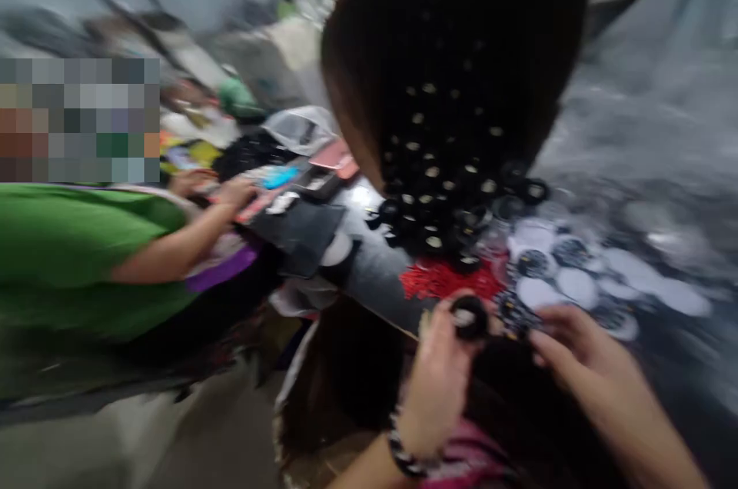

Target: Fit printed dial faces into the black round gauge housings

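The whole view is smeared by motion, so fine detail is lost. In the lower middle of the frame the left hand point(438, 374) holds a black ring point(469, 317) up at its tips, the fingers point(443, 324) closed around the ring's left edge. A beaded bracelet point(403, 454) sits on that wrist at the bottom edge.

Just right of it, the right hand point(576, 343) reaches in from the lower right with its fingers curled toward some small dark pieces point(513, 312) lying beside the ring. Whether they pinch one of these or only touch it, I cannot tell through the blur.

Above both hands, in the centre of the frame, a pile of black rings point(450, 189) spills down from a large dark shape with a brown edge. Between the pile and the held ring lies a red patch point(438, 279). To the right of the pile, white discs point(576, 281) are spread over the counter point(374, 274), some with dark centres.

On the left of the frame a co-worker in a green shirt point(69, 258) leans over the same counter. The co-worker's hand point(236, 189) rests among colourful, blurred items, well apart from the ring. Behind that hand, toward the upper middle, a clear plastic bag point(303, 128) lies crumpled.
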Tool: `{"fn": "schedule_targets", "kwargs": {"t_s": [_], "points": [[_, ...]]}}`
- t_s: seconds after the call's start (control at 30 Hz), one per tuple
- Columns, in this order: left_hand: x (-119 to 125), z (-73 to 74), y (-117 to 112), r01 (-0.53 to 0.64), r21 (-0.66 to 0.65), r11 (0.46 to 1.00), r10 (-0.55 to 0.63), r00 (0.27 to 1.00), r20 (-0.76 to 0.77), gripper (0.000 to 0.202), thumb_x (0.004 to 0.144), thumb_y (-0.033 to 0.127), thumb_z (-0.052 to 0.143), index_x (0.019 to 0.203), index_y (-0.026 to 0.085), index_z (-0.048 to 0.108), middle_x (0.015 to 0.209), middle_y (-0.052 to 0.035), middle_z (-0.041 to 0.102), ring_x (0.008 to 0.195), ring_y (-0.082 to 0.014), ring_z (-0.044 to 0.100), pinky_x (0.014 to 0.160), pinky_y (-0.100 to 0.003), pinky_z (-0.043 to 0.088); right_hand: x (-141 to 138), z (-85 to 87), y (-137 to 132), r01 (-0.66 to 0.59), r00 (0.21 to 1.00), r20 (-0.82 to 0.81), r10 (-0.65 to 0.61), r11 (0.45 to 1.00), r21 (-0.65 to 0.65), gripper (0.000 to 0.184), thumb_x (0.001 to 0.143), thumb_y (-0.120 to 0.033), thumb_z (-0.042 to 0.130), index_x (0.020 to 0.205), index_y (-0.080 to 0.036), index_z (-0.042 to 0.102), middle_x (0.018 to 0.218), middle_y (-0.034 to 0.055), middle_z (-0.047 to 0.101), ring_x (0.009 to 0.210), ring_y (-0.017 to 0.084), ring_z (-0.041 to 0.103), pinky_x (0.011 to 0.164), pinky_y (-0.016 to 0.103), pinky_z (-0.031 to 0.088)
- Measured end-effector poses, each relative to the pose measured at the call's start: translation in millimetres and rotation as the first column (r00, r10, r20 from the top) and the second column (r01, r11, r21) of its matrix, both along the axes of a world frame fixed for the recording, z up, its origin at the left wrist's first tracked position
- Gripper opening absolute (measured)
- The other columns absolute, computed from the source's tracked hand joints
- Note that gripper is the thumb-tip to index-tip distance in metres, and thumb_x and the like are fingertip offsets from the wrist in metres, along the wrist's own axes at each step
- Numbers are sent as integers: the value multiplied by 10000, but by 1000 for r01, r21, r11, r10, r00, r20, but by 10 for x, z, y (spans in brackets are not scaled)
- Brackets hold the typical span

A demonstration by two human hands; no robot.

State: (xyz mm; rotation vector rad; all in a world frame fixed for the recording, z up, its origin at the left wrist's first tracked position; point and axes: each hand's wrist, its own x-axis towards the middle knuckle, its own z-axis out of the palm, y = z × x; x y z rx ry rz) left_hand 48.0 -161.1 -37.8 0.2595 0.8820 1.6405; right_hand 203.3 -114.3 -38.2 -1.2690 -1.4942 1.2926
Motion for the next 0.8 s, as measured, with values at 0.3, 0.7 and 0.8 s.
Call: {"fn": "schedule_targets", "kwargs": {"t_s": [0.3, 0.7, 0.8], "points": [[-17, -82, 38, 96, -237, 967, -110, 993, -46, 255, 914, 384, 556, 1061, 229, 694, 1135, -34, 725, 1099, -232, 635, 969, -392, 506, -66, 84, 52, 1, 1000, 9, 0, 995, -95, 225, 850, -298, 582, 1051, -215, 639, 728, -30, 537, 664, 135, 547, 630, 266, 454], [121, -105, -44, 195, -288, 938, -211, 977, -26, 330, 847, 345, 663, 1160, 242, 681, 1264, -57, 673, 1193, -246, 603, 1007, -359, 503, -200, 156, -39, -53, 980, 195, 31, 993, 109, 153, 908, -198, 521, 1033, -233, 601, 968, 27, 690, 888, 179, 652, 808, 321, 507], [108, -162, -70, 232, -260, 937, -268, 957, -111, 376, 846, 360, 661, 1208, 258, 659, 1295, -46, 654, 1216, -255, 586, 1051, -389, 467, -193, 155, -28, -35, 970, 242, 19, 997, 63, 50, 900, -224, 549, 948, -220, 563, 870, 22, 679, 799, 180, 653, 741, 318, 506]]}}
